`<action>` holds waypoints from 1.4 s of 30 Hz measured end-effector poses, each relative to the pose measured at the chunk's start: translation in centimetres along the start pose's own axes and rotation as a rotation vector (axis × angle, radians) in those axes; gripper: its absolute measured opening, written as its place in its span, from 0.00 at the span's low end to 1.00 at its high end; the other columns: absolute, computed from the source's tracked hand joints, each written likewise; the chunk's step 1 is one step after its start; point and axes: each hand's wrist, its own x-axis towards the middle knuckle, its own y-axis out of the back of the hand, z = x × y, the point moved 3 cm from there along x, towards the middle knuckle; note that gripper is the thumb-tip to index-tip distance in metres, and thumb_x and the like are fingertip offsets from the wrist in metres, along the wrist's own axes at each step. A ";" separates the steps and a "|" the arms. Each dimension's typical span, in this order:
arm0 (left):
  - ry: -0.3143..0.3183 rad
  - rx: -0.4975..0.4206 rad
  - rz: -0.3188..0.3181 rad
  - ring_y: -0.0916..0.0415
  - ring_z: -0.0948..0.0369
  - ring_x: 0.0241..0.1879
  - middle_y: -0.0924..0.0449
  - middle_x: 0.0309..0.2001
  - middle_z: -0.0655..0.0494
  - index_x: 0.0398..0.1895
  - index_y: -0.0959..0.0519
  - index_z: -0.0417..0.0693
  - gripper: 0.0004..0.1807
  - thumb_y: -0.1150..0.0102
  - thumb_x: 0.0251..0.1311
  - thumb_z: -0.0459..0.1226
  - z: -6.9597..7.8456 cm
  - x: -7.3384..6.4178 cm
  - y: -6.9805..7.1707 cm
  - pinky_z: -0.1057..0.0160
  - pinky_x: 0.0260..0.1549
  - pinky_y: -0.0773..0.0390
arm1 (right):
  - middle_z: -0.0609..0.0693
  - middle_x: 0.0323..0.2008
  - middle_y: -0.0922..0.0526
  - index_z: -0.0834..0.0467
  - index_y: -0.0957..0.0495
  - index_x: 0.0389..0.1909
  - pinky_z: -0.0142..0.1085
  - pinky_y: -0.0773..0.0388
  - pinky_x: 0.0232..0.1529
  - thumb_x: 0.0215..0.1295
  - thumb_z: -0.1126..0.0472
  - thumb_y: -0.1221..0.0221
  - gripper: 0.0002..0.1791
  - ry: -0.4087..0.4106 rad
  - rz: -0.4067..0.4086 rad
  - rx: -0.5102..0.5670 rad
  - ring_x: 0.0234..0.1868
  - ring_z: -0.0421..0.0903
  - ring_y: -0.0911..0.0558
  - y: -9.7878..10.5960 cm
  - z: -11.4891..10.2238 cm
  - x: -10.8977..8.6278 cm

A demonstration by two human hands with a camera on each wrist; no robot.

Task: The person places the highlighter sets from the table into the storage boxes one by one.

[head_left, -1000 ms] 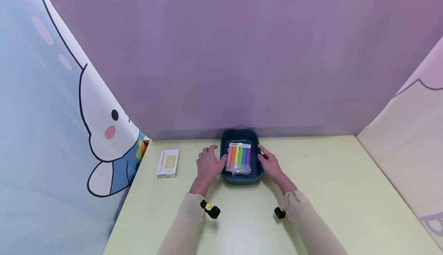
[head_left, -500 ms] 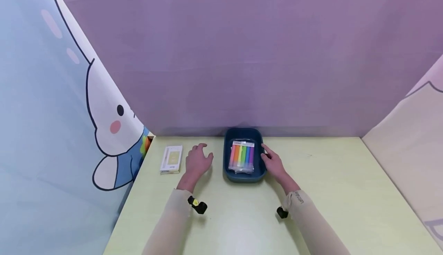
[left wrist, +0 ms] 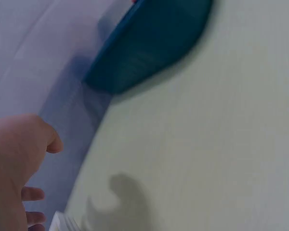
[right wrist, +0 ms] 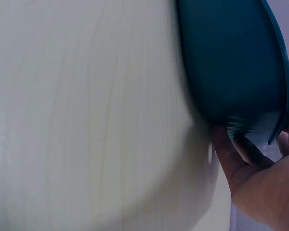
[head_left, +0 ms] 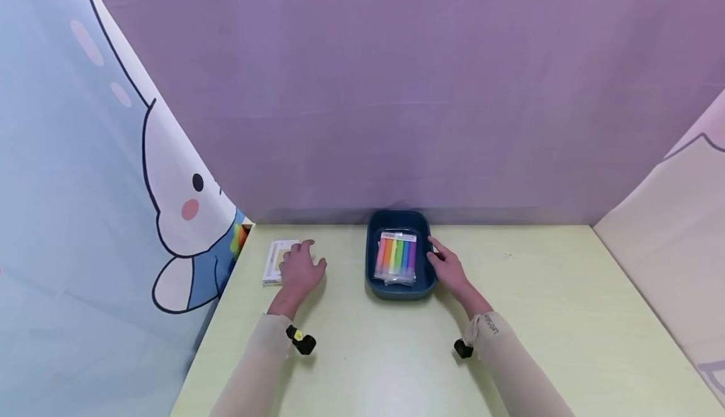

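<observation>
A dark blue-green plastic basket (head_left: pixel 419 288) stands against the back wall. Inside it lies a clear pack of rainbow-coloured highlighters (head_left: pixel 396 256). My right hand (head_left: pixel 449 269) holds the basket by its right side; in the right wrist view its fingertips (right wrist: pixel 224 142) are bent against the outer wall, near the rim. My left hand (head_left: pixel 302 272) hovers with spread fingers at the right edge of a flat white box (head_left: pixel 273 266) with a yellow panel, covering part of it. Only a white corner of this box (left wrist: pixel 61 222) shows in the left wrist view. Contact with the box cannot be told.
The pale yellow-green tabletop (head_left: pixel 385 354) runs back to a purple cloth wall (head_left: pixel 396 102). A blue cartoon-print cloth (head_left: pixel 73 216) closes the left side, a pale one (head_left: pixel 668 241) the right. A black camera is strapped to each wrist.
My left hand has let go of the basket's left side and moved left to the white box. The right hand has stayed at the basket. The view has shifted slightly.
</observation>
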 end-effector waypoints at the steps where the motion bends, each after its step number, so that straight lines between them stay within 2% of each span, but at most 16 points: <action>1: -0.005 0.007 0.005 0.35 0.38 0.56 0.33 0.61 0.40 0.66 0.34 0.49 0.31 0.42 0.61 0.48 -0.4 0.1 -0.1 0.37 0.49 0.35 | 0.65 0.66 0.33 0.50 0.39 0.73 0.52 0.37 0.64 0.75 0.59 0.51 0.27 -0.002 0.002 0.001 0.64 0.58 0.32 0.0 0.0 0.0; 7: -0.023 0.023 0.032 0.37 0.38 0.58 0.34 0.62 0.40 0.65 0.32 0.49 0.30 0.42 0.60 0.48 -2.4 0.3 -0.2 0.36 0.50 0.37 | 0.65 0.64 0.32 0.51 0.38 0.73 0.53 0.37 0.63 0.75 0.59 0.51 0.27 -0.007 0.020 0.008 0.63 0.58 0.31 0.1 0.2 0.0; 14: 0.000 0.019 0.054 0.40 0.36 0.60 0.39 0.64 0.38 0.63 0.31 0.42 0.31 0.40 0.59 0.46 -4.5 -0.1 0.5 0.32 0.50 0.39 | 0.66 0.63 0.30 0.52 0.38 0.72 0.52 0.35 0.62 0.74 0.59 0.50 0.27 -0.003 0.022 0.009 0.62 0.58 0.30 0.0 0.5 0.0; 21: 0.050 0.045 0.079 0.44 0.33 0.60 0.45 0.66 0.33 0.61 0.31 0.41 0.34 0.39 0.56 0.52 -6.4 0.4 -0.2 0.31 0.51 0.43 | 0.66 0.64 0.31 0.52 0.38 0.73 0.54 0.35 0.62 0.74 0.59 0.51 0.27 0.001 0.023 0.009 0.62 0.60 0.30 0.0 0.7 -0.2; 27: 0.101 0.063 0.036 0.43 0.32 0.56 0.45 0.64 0.31 0.63 0.33 0.42 0.39 0.38 0.55 0.55 -7.6 0.6 -0.5 0.30 0.48 0.41 | 0.68 0.60 0.28 0.53 0.36 0.71 0.53 0.31 0.58 0.73 0.59 0.50 0.26 0.046 0.046 -0.029 0.58 0.60 0.27 -0.3 1.0 0.2; 34: 0.139 0.047 -0.003 0.40 0.33 0.49 0.42 0.56 0.29 0.67 0.36 0.45 0.41 0.39 0.55 0.57 -8.5 0.4 -0.8 0.32 0.44 0.38 | 0.66 0.63 0.31 0.52 0.37 0.72 0.54 0.35 0.62 0.74 0.59 0.50 0.27 0.012 0.030 0.002 0.61 0.59 0.29 -0.7 1.2 0.2; 38: 0.153 0.070 -0.009 0.39 0.35 0.46 0.38 0.50 0.29 0.68 0.37 0.49 0.39 0.41 0.56 0.57 -8.9 0.3 -1.2 0.35 0.40 0.35 | 0.66 0.63 0.31 0.52 0.37 0.72 0.53 0.34 0.61 0.74 0.60 0.50 0.27 0.007 0.032 -0.005 0.61 0.59 0.29 -0.7 1.2 0.0; 42: 0.159 0.074 0.004 0.38 0.35 0.44 0.36 0.48 0.30 0.68 0.35 0.50 0.37 0.43 0.58 0.55 -9.3 0.3 -1.0 0.36 0.39 0.34 | 0.66 0.62 0.29 0.52 0.36 0.72 0.53 0.34 0.60 0.74 0.59 0.50 0.26 0.006 0.042 -0.005 0.60 0.59 0.28 -0.9 1.2 0.1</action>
